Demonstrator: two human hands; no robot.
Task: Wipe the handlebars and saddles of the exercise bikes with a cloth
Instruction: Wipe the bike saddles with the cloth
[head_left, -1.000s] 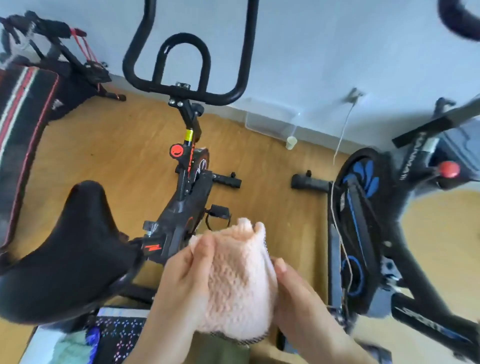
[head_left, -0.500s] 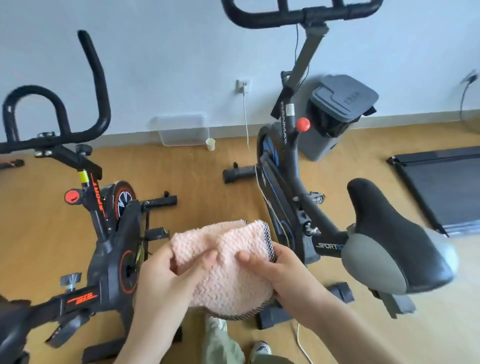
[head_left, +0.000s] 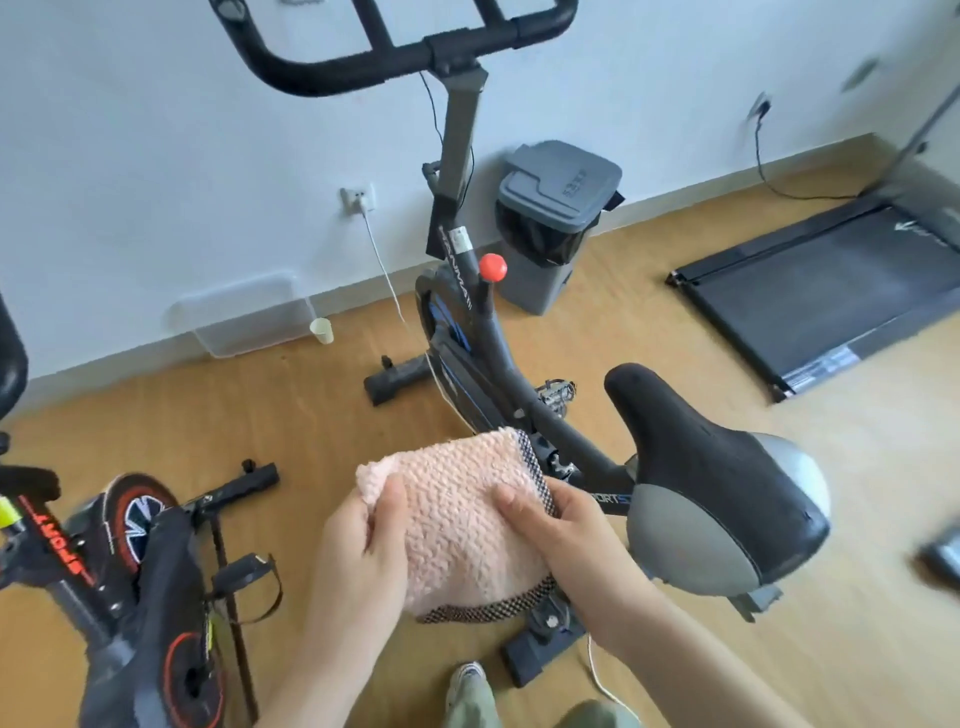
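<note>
Grey-and-black exercise bike with blue trim (head_left: 498, 358): stands mid-floor, its front toward the white wall. It looks like the bike to be wiped next.
Black-and-red exercise bike (head_left: 150, 545): at the lower left, well apart from the cloth.
Black curved tubular handlebar (head_left: 363, 67): sits on top of the grey post. Its long axis runs left to right across the view, roughly along the wall, and its ends bend away out of the top edge.
Black padded saddle with grey side panels (head_left: 727, 467): the narrow nose points up and left toward the post. The long axis runs from that nose down and right to the broad rear.
Pink fluffy cloth with a black-and-white checked edge (head_left: 457, 519): held in the air between the two bikes, just left of the saddle and not on it. It is folded into a thick pad, with the checked edge on the right and near sides.
Left hand (head_left: 363, 551): grips the cloth's left side, thumb on top.
Right hand (head_left: 566, 525): grips the right side, thumb across the pile, fingers tucked under the checked edge.
Step, as I judge it: squaring the pad before wiping the saddle.
Doing it well: keep a clean, flat face outward and pass the pad to one hand. Stroke along the saddle's long axis, nose to rear, then wrap over the grey sides. Steady the bike with the free hand.
</note>
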